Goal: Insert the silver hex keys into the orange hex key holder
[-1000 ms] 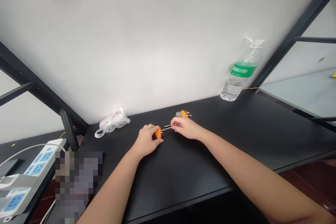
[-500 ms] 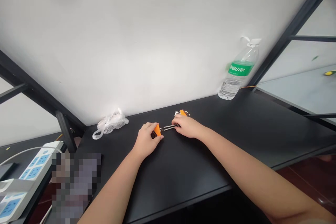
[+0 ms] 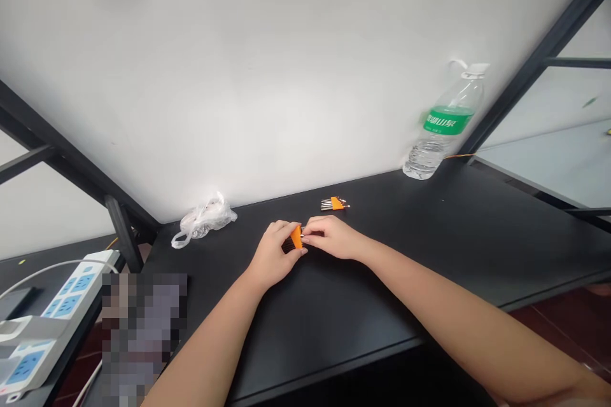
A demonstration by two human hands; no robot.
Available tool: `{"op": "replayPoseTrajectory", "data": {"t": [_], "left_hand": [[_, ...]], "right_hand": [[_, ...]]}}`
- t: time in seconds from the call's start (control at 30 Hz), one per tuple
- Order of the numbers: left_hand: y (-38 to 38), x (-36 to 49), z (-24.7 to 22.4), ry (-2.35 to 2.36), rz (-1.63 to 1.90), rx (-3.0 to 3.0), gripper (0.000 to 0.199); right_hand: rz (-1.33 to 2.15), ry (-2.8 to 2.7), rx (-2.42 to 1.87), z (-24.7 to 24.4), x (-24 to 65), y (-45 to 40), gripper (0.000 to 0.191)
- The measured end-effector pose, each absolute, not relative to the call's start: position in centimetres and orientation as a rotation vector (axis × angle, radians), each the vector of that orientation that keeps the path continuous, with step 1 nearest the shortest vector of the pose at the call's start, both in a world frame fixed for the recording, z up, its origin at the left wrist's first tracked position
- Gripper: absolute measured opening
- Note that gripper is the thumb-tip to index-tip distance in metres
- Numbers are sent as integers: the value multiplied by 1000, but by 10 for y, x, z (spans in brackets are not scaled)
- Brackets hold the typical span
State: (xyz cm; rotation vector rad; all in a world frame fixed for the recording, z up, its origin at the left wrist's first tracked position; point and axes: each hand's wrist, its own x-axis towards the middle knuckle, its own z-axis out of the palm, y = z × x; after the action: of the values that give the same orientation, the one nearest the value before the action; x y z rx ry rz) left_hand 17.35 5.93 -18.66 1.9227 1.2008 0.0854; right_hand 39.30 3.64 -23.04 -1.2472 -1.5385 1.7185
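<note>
My left hand is closed around an orange hex key holder, with dark key shafts showing on its left side. Against the holder's right side, my right hand pinches hex keys; only small metal bits show between the fingers, so how far they sit in the holder is hidden. Both hands are low over the black tabletop. Just behind the right hand lies a second orange holder with several silver hex keys in it.
A crumpled clear plastic bag lies at the back left by the white wall. Toward the back right stands a water bottle with a green label. A white power strip with cables is at the left, beside the black frame post.
My right hand has moved left with the hex keys, closing the gap to the orange holder in my left hand. The second holder behind is now fully in sight. The view has shifted slightly.
</note>
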Motion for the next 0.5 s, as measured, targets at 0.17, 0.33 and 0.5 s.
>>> {"op": "replayPoseTrajectory", "data": {"t": [0.17, 0.33, 0.5], "left_hand": [[63, 164, -196, 1315, -27, 2011, 51], [66, 157, -203, 1500, -116, 2064, 47], [65, 159, -203, 1480, -86, 2053, 47]], "right_hand": [[1781, -1390, -1476, -241, 406, 40, 23], [1819, -1558, -1687, -249, 422, 43, 26], [1557, -1723, -1849, -254, 426, 42, 33]]}}
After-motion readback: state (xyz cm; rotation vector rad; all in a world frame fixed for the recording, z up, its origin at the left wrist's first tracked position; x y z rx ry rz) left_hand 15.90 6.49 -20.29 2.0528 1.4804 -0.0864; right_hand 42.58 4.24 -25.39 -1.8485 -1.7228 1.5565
